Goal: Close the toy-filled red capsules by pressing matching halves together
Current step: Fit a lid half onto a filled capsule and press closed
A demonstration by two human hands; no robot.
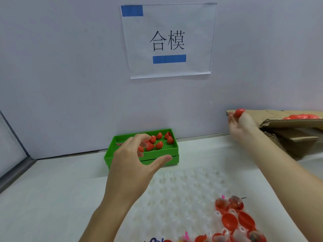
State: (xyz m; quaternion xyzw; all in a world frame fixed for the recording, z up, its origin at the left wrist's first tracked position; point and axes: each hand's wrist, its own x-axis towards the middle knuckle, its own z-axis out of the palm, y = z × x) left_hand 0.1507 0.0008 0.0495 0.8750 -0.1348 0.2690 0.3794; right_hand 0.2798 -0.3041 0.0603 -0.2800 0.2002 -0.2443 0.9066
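A pale wall with a taped paper sign [167,41] backs a white tabletop [52,189]. The left hand [132,159] hangs over the near edge of a green tray [173,151], fingers loosely curled and thumb spread wide; it seems to hold nothing, though one red piece shows close by its fingertips and I cannot tell whether they touch it. The tray holds a scatter of loose red capsule halves [160,144]. The right hand [242,123] is stretched far to the right, pinching a closed red capsule [239,112] between its fingertips, just at the flap of a cardboard box [288,126] where more red pieces lie.

Nearest the camera, a clear plastic holder sheet [183,186] with rows of sockets carries the toy-filled capsule halves [229,204] at its lower right, with other red halves beside them.

The halves look light, thin, stiff and glossy, so likely slippery and prone to pop aside; a hold on the domed back, with pressure square to the rim, should suit best. The tray's wall and the box flap are the only things likely to hinder a reach.
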